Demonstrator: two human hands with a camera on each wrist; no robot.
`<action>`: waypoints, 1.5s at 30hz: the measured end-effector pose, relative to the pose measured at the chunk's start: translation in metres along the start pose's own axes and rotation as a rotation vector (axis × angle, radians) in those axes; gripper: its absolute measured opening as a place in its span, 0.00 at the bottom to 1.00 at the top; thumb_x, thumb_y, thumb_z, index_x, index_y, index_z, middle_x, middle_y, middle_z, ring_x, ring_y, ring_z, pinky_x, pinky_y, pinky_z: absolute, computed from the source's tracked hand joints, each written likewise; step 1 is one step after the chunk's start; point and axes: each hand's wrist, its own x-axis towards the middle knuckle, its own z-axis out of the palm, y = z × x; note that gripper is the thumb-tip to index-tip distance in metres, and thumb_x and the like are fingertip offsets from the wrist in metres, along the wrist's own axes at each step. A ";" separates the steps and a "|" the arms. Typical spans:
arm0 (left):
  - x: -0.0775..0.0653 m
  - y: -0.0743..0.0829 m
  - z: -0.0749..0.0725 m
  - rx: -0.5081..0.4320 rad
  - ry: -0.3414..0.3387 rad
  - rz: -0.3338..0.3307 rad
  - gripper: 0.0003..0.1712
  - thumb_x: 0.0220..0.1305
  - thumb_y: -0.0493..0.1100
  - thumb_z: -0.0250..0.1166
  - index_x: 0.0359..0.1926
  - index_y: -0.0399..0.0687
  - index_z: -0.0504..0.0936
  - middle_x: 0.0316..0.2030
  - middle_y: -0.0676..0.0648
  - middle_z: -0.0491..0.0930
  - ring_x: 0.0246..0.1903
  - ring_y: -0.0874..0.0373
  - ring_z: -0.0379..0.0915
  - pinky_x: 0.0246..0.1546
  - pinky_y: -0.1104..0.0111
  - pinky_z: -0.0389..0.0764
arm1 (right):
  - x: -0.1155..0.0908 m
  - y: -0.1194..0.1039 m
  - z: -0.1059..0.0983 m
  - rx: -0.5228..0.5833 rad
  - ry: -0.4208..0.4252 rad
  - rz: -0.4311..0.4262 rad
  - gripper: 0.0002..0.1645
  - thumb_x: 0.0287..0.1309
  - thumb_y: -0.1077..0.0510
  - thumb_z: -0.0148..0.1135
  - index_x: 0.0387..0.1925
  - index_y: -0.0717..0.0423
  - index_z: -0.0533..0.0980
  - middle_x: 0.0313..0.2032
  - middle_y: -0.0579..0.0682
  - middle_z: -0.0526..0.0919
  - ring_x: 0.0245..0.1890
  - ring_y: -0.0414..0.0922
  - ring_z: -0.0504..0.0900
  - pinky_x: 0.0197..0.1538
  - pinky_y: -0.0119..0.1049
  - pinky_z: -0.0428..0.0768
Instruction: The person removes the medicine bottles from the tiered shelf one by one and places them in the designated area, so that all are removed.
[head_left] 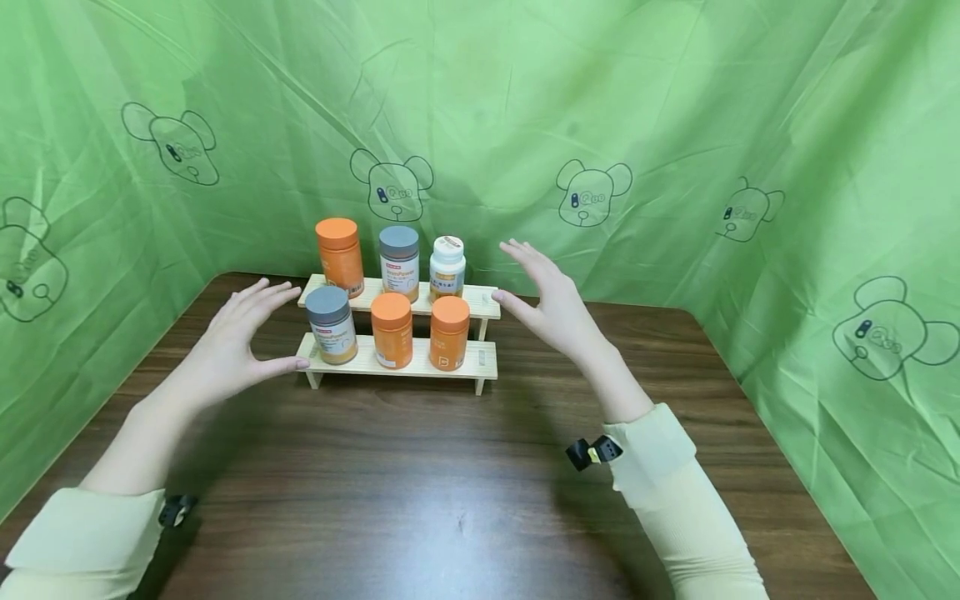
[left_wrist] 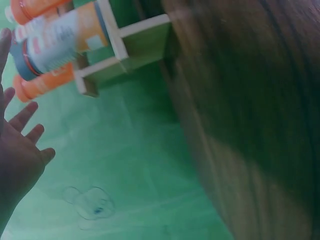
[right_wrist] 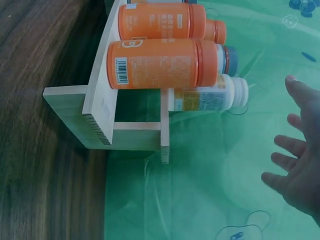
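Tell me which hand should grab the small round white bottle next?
Probably the right hand: open, it hovers nearer the white bottle, beside that end of the pale wooden rack. The left hand is at the opposite end, by the grey-lidded cylindrical jar.

I can't make out the foot of the white bottle, mid-frame in the head view, since the front-right orange jar hides it, and its label print is too small to read; the left sleeve runs out at the lower left corner, the right sleeve at the bottom edge. Over on the left wrist view, the left edge crops the left hand, and blur smears the lettering on the grey-lidded jar, upper left. The right wrist view's right edge cuts the right hand.
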 end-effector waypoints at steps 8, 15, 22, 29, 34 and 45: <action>0.001 -0.029 0.011 -0.193 -0.084 -0.149 0.54 0.42 0.49 0.78 0.70 0.63 0.59 0.69 0.43 0.57 0.71 0.43 0.42 0.60 0.36 0.49 | 0.023 0.009 0.014 0.084 0.042 -0.013 0.37 0.59 0.40 0.59 0.68 0.39 0.62 0.67 0.41 0.65 0.67 0.39 0.61 0.66 0.40 0.61; 0.003 -0.048 0.022 -0.212 -0.155 -0.197 0.52 0.45 0.51 0.76 0.70 0.60 0.60 0.68 0.40 0.58 0.69 0.37 0.44 0.59 0.36 0.49 | 0.043 0.013 0.030 0.123 0.031 0.019 0.37 0.57 0.41 0.62 0.67 0.43 0.64 0.65 0.41 0.67 0.66 0.38 0.63 0.66 0.39 0.62; 0.005 -0.060 0.028 -0.281 -0.173 -0.203 0.48 0.46 0.48 0.76 0.67 0.60 0.63 0.65 0.47 0.63 0.66 0.43 0.51 0.60 0.41 0.52 | 0.059 0.012 0.047 0.128 0.015 0.040 0.35 0.58 0.44 0.63 0.66 0.43 0.65 0.64 0.43 0.68 0.65 0.39 0.64 0.66 0.37 0.61; 0.002 -0.071 0.034 -0.391 -0.147 -0.243 0.47 0.47 0.42 0.75 0.67 0.54 0.62 0.62 0.44 0.66 0.64 0.55 0.54 0.63 0.46 0.50 | 0.070 0.007 0.058 0.137 -0.029 0.054 0.34 0.59 0.46 0.62 0.66 0.44 0.65 0.65 0.44 0.68 0.66 0.41 0.64 0.66 0.40 0.60; -0.001 -0.077 0.040 -0.408 -0.234 -0.263 0.42 0.49 0.44 0.74 0.65 0.52 0.65 0.61 0.43 0.69 0.63 0.51 0.59 0.61 0.53 0.56 | 0.075 0.005 0.063 0.155 -0.022 0.072 0.33 0.59 0.48 0.62 0.65 0.45 0.66 0.64 0.45 0.70 0.65 0.43 0.65 0.65 0.41 0.62; -0.001 -0.083 0.041 -0.354 -0.379 -0.291 0.37 0.51 0.52 0.72 0.63 0.57 0.70 0.64 0.43 0.67 0.66 0.42 0.55 0.59 0.42 0.56 | 0.076 0.005 0.074 0.286 0.009 0.117 0.29 0.59 0.48 0.62 0.62 0.44 0.69 0.62 0.44 0.72 0.62 0.41 0.69 0.60 0.36 0.69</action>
